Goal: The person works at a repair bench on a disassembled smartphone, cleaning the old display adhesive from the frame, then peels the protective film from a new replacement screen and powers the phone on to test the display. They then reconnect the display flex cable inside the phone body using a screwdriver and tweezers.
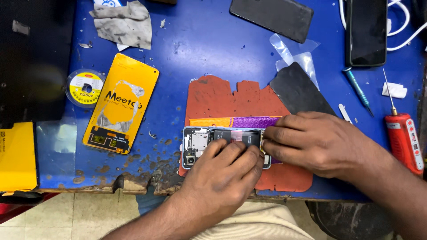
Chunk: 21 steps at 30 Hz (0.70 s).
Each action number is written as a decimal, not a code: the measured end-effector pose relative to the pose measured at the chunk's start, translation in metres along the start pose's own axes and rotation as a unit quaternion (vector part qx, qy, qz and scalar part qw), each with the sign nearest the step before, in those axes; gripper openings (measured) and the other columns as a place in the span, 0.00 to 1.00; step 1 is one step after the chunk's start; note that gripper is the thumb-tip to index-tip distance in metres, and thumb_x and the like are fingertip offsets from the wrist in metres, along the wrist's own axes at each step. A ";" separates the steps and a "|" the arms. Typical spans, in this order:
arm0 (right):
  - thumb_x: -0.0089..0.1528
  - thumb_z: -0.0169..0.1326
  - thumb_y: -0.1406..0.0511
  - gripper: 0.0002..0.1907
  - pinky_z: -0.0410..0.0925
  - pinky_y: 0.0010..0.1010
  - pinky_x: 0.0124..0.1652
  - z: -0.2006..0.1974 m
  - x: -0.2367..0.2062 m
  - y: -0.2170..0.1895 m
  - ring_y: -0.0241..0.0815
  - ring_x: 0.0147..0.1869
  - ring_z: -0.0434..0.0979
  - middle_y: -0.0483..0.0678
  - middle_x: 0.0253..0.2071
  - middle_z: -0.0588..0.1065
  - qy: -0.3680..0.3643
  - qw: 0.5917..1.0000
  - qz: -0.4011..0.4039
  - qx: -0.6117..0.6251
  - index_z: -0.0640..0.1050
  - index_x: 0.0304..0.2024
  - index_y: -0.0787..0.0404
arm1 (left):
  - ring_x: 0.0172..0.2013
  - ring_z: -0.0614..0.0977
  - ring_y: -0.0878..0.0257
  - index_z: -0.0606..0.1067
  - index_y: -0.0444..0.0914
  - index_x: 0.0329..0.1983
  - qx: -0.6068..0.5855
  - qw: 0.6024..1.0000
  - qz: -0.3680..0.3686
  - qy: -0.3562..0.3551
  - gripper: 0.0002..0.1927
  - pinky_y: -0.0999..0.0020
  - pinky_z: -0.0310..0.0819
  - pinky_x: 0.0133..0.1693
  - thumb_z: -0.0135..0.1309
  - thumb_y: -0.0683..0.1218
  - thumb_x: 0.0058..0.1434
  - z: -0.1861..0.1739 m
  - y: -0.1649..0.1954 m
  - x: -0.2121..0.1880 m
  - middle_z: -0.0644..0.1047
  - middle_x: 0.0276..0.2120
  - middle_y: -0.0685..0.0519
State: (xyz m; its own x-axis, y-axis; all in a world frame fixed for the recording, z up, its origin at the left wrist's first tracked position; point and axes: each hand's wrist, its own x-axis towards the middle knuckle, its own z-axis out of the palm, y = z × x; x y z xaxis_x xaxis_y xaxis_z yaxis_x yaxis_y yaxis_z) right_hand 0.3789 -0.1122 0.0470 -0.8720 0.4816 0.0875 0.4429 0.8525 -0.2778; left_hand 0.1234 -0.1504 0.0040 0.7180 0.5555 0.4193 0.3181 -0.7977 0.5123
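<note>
Head view, looking straight down on a scuffed blue bench top [213,49]. Left hand [222,175] enters from six o'clock, wrist low, fingers curled and pressed flat on the opened phone [209,144]; it is not closed around anything, only bearing down on the dark battery panel. Right hand [318,142] comes in from four o'clock, palm down, fingers extended and bunched at the phone's three o'clock end; whether the fingertips pinch a part there cannot be told. The phone lies back-off, long axis running nine to three, on a ragged red-orange mat [222,98] near the bench's six o'clock edge; bare metal shields and a camera module show at its nine o'clock end. A purple and orange strip [244,122] lies just above it.

At ten o'clock of the phone rests a glossy yellow back cover [121,104], with a round tape reel [84,88] beside it. A matt black panel [300,91] sits at one o'clock, a red-handled pointed tool [402,140] at three o'clock, and a crumpled grey cloth [124,24] at eleven.
</note>
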 end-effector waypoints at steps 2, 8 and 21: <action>0.54 0.54 0.63 0.15 0.74 0.40 0.40 0.000 0.000 -0.001 0.49 0.47 0.79 0.52 0.44 0.78 0.004 1.000 0.006 0.007 0.82 0.41 0.64 | 0.52 0.76 0.53 0.77 0.30 0.50 0.009 1.000 -0.001 -0.002 0.19 0.55 0.69 0.54 0.58 0.44 0.57 0.000 0.000 0.000 0.75 0.47 0.46; 0.50 0.60 0.68 0.18 0.75 0.38 0.41 0.004 -0.005 -0.013 0.48 0.47 0.80 0.50 0.43 0.78 0.057 0.994 0.080 0.043 0.82 0.44 0.64 | 0.52 0.76 0.53 0.77 0.30 0.50 0.011 1.000 -0.001 0.001 0.19 0.55 0.69 0.53 0.56 0.44 0.57 -0.001 0.000 0.000 0.75 0.48 0.46; 0.50 0.64 0.72 0.19 0.75 0.39 0.43 0.010 -0.003 -0.018 0.48 0.47 0.80 0.52 0.43 0.79 0.091 0.990 0.107 0.005 0.81 0.45 0.68 | 0.51 0.76 0.53 0.78 0.31 0.49 0.004 1.000 -0.003 -0.008 0.18 0.55 0.69 0.52 0.57 0.44 0.57 0.000 0.002 0.001 0.76 0.46 0.47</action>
State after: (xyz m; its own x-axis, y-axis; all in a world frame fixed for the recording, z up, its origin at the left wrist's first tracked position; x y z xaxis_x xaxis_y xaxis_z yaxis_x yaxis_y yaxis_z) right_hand 0.3714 -0.1312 0.0417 -0.7065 0.6798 0.1968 0.6100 0.7260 -0.3175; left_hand 0.1252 -0.1512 0.0053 0.7262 0.5567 0.4034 0.3274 -0.7960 0.5090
